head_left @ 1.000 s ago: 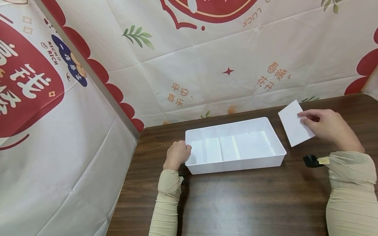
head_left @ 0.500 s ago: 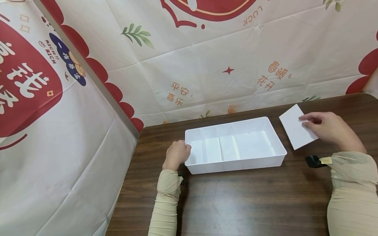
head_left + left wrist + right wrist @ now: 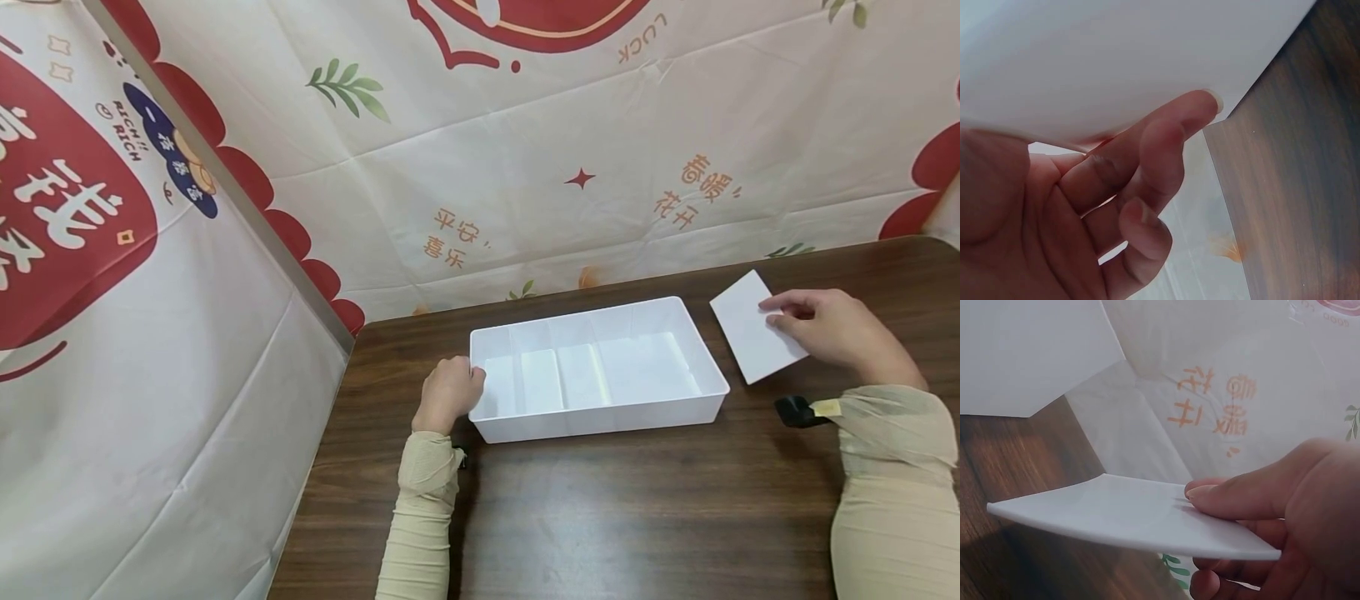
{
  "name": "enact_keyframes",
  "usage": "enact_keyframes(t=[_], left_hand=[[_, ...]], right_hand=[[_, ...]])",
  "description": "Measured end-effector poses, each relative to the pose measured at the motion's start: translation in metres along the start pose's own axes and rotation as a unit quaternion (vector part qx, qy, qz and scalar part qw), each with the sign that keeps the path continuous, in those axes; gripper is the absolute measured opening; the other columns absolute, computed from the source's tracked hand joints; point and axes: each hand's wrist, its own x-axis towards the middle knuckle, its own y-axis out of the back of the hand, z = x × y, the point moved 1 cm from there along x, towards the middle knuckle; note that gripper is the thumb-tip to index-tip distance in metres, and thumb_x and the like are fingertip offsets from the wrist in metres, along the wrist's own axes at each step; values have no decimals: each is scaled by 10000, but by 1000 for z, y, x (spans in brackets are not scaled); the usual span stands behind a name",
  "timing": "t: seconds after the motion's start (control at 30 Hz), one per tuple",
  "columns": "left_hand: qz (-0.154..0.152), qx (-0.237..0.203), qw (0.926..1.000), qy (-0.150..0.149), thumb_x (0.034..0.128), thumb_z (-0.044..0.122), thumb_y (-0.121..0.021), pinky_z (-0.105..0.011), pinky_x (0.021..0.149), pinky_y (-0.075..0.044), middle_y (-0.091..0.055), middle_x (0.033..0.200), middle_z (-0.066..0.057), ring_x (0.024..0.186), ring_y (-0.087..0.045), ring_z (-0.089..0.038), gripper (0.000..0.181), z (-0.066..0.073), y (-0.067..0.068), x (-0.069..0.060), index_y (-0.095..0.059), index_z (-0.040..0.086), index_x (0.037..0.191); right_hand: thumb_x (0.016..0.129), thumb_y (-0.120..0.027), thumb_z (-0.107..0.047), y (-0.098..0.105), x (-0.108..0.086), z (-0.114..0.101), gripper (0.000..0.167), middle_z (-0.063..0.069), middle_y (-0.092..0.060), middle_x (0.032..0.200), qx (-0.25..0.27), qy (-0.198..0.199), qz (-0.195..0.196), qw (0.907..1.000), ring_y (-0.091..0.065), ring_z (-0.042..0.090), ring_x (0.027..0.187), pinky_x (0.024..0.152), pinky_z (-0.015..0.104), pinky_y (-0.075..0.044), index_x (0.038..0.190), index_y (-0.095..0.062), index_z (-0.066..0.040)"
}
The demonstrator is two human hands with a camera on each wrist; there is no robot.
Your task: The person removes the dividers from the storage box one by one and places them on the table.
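A shallow white plastic box [image 3: 600, 421] stands on the wooden table, with thin upright ribs or dividers across its left half. My left hand [image 3: 450, 390] grips its left end wall; in the left wrist view, fingers [image 3: 1166, 144] of that hand lie against the outside of the white wall [image 3: 1116, 62], and the thumb is hidden. To the right of the box, my right hand [image 3: 832, 329] pinches a thin white rectangular panel [image 3: 753, 329] by its right edge. The right wrist view has the thumb on top of the panel [image 3: 1116, 509] and fingers beneath it, above the table.
The dark wooden table [image 3: 585, 517] extends in front of the box. A printed white cloth [image 3: 525, 167] hangs behind its back edge, and another cloth [image 3: 172, 400] hangs at the left. A black wrist mount [image 3: 798, 411] sticks out from the right sleeve.
My right hand and the white panel have come slightly down towards me in the head view. My left hand and the box have stayed in place.
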Motion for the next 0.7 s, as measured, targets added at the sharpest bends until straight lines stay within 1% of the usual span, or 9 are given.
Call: enact_keyframes(t=[0.23,0.3,0.47,0.57,0.7], left_hand=[[-11,-29,10000,-12,973,215,-458,-322,504,-367,-411,593,-20,546,-425,-169,371,0,0,-1,-411,127,616],[-14,-32,10000,-21,974,213,-457,-321,501,-367,-412,592,-21,543,-422,-167,371,-1,0,0,-413,127,616],[-7,-28,10000,-22,977,212,-458,-321,502,-367,-416,594,-23,541,-423,-169,371,-1,0,0,-419,123,620],[-20,-7,10000,-18,982,216,-456,-323,510,-370,-422,600,-27,552,-432,-173,369,0,0,0,-432,119,626],[-56,9,10000,-18,984,218,-455,-330,520,-379,-442,614,-39,571,-455,-186,360,1,1,0,-459,111,640]], right_hand=[[940,-579,-59,-4,2,1,279,380,-587,1081,-93,-43,-149,9998,-532,383,851,634,330,-409,1169,-619,96],[941,-582,-64,-4,2,2,285,384,-580,1087,-88,-100,-180,9997,-532,400,867,644,357,-427,1174,-614,96],[939,-572,-56,-6,3,2,279,374,-588,1069,-103,-119,-137,9998,-525,381,848,638,357,-419,1165,-616,101],[934,-563,-43,-7,3,3,272,364,-599,1048,-112,-88,-88,9999,-520,355,823,622,332,-403,1154,-620,106],[930,-564,-37,-8,3,3,273,363,-596,1032,-124,-138,-142,9997,-520,361,821,618,324,-412,1153,-614,111]])
